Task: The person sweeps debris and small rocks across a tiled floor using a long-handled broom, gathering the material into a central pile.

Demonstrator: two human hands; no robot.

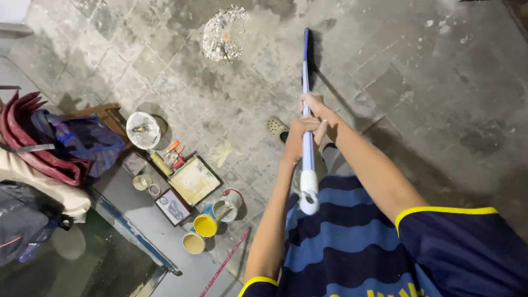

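Both my hands grip the blue and white handle of a broom (306,88) that reaches away from me across the grey paved floor (426,90). My right hand (315,108) holds the shaft higher up. My left hand (297,135) wraps it just below, close to the white end piece near my chest. Beyond the broom's far end lies a small pile of pale debris (223,31). The broom's head is dark and hard to make out against the floor. My foot in a pale clog (276,129) stands under my hands.
Left of me sit a white bucket (143,130), a square tray (194,180), several small paint tins and cups (206,225), a small wooden stool (108,116), heaped cloth and bags (53,144) and a dark backpack (12,224). A red rod (221,270) lies on the floor.
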